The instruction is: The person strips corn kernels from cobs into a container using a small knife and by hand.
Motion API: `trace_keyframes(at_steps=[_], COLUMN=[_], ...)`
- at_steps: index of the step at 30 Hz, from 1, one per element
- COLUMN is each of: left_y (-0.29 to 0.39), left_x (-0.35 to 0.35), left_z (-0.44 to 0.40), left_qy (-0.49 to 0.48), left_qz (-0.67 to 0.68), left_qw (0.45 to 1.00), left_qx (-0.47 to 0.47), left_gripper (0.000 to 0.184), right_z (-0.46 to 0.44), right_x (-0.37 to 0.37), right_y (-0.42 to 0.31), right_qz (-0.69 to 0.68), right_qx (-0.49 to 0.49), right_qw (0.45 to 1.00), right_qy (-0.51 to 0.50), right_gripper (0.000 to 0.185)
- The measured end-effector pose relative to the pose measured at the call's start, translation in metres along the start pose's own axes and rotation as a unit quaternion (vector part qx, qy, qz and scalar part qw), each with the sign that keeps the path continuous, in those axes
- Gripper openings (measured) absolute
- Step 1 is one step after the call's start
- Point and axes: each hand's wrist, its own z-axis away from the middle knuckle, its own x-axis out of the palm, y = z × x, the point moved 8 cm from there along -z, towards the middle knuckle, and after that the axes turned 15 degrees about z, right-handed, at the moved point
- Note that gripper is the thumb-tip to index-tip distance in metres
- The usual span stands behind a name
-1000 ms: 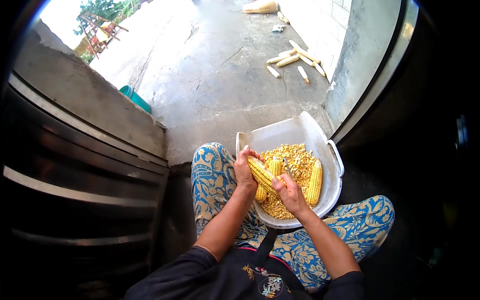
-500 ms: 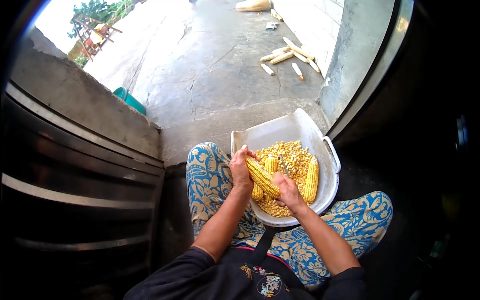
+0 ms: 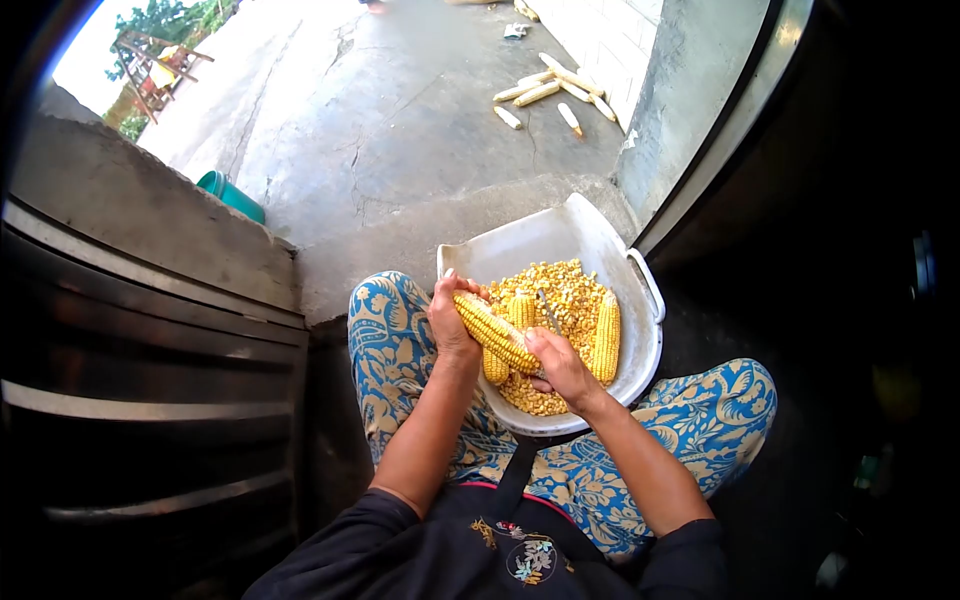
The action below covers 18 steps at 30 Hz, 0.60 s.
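Observation:
My left hand (image 3: pixel 452 318) is wrapped round the upper end of a yellow corn cob (image 3: pixel 492 330), which slants down to the right over a white plastic tub. Closed at the cob's lower end, my right hand (image 3: pixel 562 370) has its thumb against the kernels. A thin grey metal tool (image 3: pixel 549 312) sticks up from this fist; its handle is hidden. Pale bare rows show along the cob's upper side. Loose corn kernels (image 3: pixel 570 290) fill much of the tub (image 3: pixel 640 350). Another whole cob (image 3: pixel 606 340) leans at the tub's right side, and more lie partly under my hands.
The tub rests between my knees, in patterned trousers (image 3: pixel 390 330). Several stripped cobs (image 3: pixel 540 92) lie on the concrete floor (image 3: pixel 300 130) ahead. At left are a green bucket (image 3: pixel 232 197) and a dark metal door (image 3: pixel 150 370). A wall edge (image 3: pixel 690 110) stands at right.
The whole view has shifted, so everything sits a little further left and higher. My right thumb now lies extended along the cob; both hands keep their hold.

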Motion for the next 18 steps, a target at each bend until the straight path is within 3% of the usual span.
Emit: trace_keyframes(at_steps=[3,10,12,18], left_y=[-0.001,-0.002,0.003,0.005], left_x=[0.0,0.002,0.007,0.003], left_z=[0.0,-0.003,-0.001,-0.005], left_qy=[-0.011,-0.027,-0.021,-0.018], left_qz=[-0.022,-0.048,-0.033,0.01], left_qw=[1.0,0.998,0.999,1.0], left_qx=[0.003,0.005,0.005,0.002], left_gripper=[0.024,0.024,0.024,0.023], right_z=[0.005,0.001,-0.002,-0.001], right_x=[-0.004,0.005,0.005,0.007], right_y=[-0.002,-0.009,-0.012,-0.01], right_qz=[0.026,-0.013,-0.022,-0.096], right_qx=[0.031,-0.005,-0.048,-0.035], right_qw=[0.998,0.999,0.998,0.993], right_qy=[0.051,-0.03,-0.028,-0.061], right_gripper=[0.037,0.038,0.033,0.021])
